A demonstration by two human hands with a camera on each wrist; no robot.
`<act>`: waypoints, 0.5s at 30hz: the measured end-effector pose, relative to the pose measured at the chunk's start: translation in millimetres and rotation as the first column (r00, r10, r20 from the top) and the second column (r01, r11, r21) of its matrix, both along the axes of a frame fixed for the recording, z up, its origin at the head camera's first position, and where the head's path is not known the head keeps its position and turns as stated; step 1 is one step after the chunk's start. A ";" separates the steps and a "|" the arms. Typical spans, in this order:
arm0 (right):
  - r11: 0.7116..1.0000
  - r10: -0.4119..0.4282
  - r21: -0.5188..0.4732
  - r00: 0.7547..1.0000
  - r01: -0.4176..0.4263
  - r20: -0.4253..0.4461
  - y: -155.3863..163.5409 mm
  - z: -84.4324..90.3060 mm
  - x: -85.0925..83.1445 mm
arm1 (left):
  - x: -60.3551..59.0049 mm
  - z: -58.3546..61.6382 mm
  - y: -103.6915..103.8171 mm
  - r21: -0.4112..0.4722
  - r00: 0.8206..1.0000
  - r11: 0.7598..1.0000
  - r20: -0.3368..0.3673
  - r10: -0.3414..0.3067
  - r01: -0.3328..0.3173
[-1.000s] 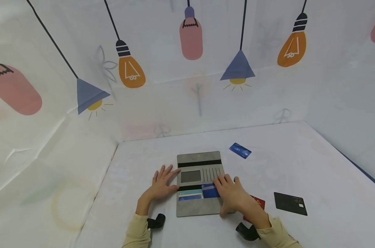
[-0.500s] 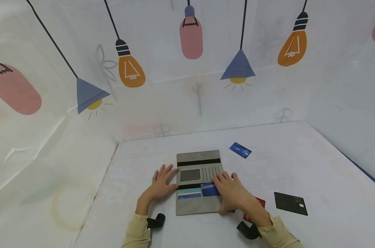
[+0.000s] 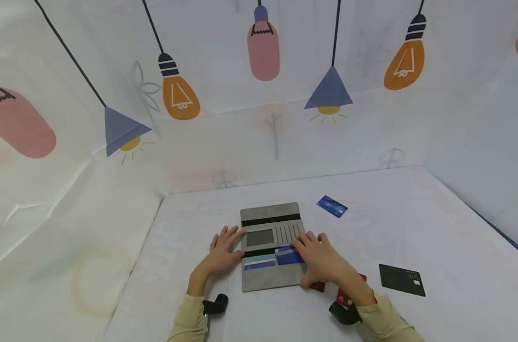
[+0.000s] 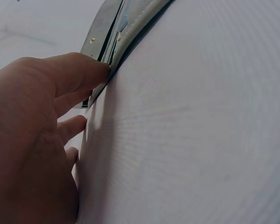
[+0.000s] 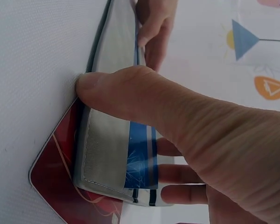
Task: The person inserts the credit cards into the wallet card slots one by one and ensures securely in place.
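Note:
An open grey wallet [image 3: 272, 280] lies flat on the table; a light blue card [image 3: 259, 262] and a dark blue card [image 3: 288, 255] sit side by side in its near pocket. My left hand [image 3: 220, 256] touches the wallet's left edge with fingers spread. At the right end, my right hand [image 3: 323, 261] grips the wallet, its thumb [image 5: 116, 88] against the near edge and its fingers over the dark blue card. From under the wallet's near right corner pokes a dark red card [image 5: 51, 168], partly hidden.
Right of the wallet, a red card [image 3: 343, 298] is partly covered by the right forearm. Farther right lies a black VIP card [image 3: 402, 280]. A blue VIP card [image 3: 332, 206] is beyond the wallet. White sheets with printed lamps [image 3: 329, 90] wall in the white table.
The wallet has slid slightly away and leftward, tilting a little counterclockwise. More of the dark red card beneath its corner now shows. Both hands keep nearly the same pose.

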State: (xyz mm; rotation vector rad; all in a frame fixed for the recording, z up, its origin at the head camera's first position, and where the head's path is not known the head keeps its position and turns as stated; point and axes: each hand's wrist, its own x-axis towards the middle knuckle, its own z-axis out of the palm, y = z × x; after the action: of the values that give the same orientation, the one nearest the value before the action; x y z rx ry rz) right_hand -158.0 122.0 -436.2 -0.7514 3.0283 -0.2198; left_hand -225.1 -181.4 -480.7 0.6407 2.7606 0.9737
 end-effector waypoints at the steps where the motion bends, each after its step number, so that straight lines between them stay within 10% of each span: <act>1: 1.000 0.002 0.000 1.000 -0.002 -0.003 0.3 -0.4 -0.4 | -0.1 0.1 -0.1 -0.001 1.000 1.000 0.000 0.000 0.000; 15: 1.000 -0.008 0.021 1.000 0.008 -0.005 -1.2 -1.0 0.3 | -1.1 -0.7 -0.3 0.015 1.000 1.000 0.007 -0.001 0.001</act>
State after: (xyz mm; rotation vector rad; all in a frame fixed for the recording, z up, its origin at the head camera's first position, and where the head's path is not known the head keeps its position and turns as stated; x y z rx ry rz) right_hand -157.7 120.9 -437.2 -0.7398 3.0340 -0.1868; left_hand -226.3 -181.7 -481.5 0.6394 2.7492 0.9954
